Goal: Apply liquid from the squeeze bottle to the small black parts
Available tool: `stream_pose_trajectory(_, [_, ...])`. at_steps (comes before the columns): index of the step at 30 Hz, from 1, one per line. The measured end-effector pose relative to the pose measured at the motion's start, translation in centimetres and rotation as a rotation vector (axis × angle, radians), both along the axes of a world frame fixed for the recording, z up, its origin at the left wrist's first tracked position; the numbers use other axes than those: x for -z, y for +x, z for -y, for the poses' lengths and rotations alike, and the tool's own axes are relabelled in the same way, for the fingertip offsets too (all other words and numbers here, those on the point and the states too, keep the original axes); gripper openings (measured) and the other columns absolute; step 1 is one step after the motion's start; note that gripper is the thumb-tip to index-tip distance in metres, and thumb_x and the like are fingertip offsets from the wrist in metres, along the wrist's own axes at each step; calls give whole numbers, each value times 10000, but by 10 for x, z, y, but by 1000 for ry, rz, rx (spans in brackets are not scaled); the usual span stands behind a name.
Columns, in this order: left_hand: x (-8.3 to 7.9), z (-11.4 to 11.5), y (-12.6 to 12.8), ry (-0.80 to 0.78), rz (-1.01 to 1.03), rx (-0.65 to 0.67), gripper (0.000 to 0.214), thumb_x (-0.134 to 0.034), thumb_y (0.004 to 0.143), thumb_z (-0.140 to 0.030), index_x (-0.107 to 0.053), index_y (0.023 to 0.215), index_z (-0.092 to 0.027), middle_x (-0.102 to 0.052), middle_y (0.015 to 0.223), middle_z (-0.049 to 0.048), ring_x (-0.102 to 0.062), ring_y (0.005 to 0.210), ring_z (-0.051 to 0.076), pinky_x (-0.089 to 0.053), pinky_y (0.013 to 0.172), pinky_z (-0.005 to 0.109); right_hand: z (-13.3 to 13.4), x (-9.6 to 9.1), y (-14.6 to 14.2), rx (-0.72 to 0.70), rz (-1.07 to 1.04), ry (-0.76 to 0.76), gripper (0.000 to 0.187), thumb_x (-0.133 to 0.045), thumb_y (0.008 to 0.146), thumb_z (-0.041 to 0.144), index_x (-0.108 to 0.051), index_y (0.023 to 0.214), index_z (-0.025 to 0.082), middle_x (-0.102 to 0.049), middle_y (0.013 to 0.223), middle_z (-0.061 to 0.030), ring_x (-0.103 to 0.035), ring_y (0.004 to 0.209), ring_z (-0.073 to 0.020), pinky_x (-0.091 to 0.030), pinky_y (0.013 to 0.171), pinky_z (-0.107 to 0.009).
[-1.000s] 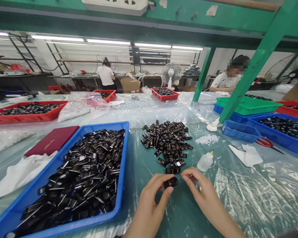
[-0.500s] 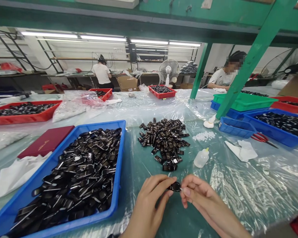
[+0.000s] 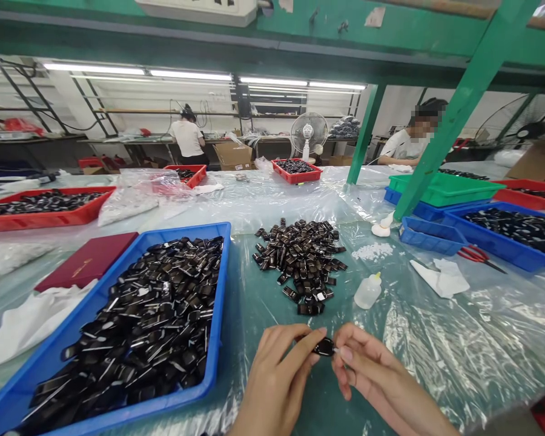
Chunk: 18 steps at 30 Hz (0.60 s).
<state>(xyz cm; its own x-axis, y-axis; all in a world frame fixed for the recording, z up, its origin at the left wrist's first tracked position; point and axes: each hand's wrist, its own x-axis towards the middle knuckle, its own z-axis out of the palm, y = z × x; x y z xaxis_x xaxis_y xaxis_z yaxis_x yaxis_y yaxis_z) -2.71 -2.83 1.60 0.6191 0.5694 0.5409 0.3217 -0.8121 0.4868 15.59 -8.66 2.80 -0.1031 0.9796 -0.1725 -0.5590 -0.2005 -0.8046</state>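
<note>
clearly, your left hand [image 3: 275, 370] pinches a black piece [image 3: 325, 347], your right hand [image 3: 376, 365] a tiny pale bit [image 3: 336, 351] beside it; beyond them sits a dark pile [image 3: 305, 253].

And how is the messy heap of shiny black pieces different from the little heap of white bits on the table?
The heap of shiny black pieces is dark, but the heap of tiny white bits is pale. The black heap is bigger and taller; the white one is smaller and flatter. The black pieces are chunky, while the white bits are tiny. Both lie loose on the green tabletop.
</note>
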Motion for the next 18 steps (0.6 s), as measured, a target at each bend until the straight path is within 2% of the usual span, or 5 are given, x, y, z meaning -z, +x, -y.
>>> stream_pose_trajectory(5, [1, -1, 0, 38, -2, 11, 385, -466, 987, -65, -531, 1322, -243, -658, 1137, 79, -609, 993, 224, -488, 845, 327, -1, -2, -2, -24, -8, -2, 183, -754, 858, 344, -658, 845, 189, -586, 675, 15, -542, 603, -101, -495, 548, -218])
stream_pose_trajectory(9, [-3, -4, 2, 130, 18, 36, 366, -443, 998, -63, -536, 1313, -225, -677, 1073, 78, -621, 915, 210, -481, 798, 318, -1, -4, 1, -43, -16, -20, 218, -778, 834, 337, -642, 941, 205, -590, 732, 19, -593, 650, -123, -526, 506, -220])
stream_pose_trajectory(14, [-1, 5, -2, 241, -34, 81, 421, -431, 1019, -107, -482, 1413, -248, -715, 1033, 72, -648, 902, 214, -492, 815, 330, -2, 9, 2, -147, -9, -10, 274, -799, 793, 399, -628, 904, 215, -599, 825, 5, -623, 645, -116, -498, 450, -189])
stream_pose_trajectory(16, [-4, 9, -8, 323, -9, -44, 456, -471, 1010, -118, -479, 1436, -282, -729, 1015, 56, -645, 918, 230, -497, 855, 354, -2, 13, -1, -117, 87, 41, 342, -824, 736, 471, -618, 842, 220, -574, 742, 19, -605, 603, -122, -485, 461, -206])
stream_pose_trajectory(18, [-14, 8, -17, 432, 59, -312, 513, -499, 994, -97, -471, 1455, -321, -720, 1060, 52, -629, 1014, 252, -483, 942, 391, 0, 11, -1, 51, 278, 103, 370, -819, 714, 523, -598, 771, 232, -531, 612, 38, -573, 544, -135, -477, 486, -238])
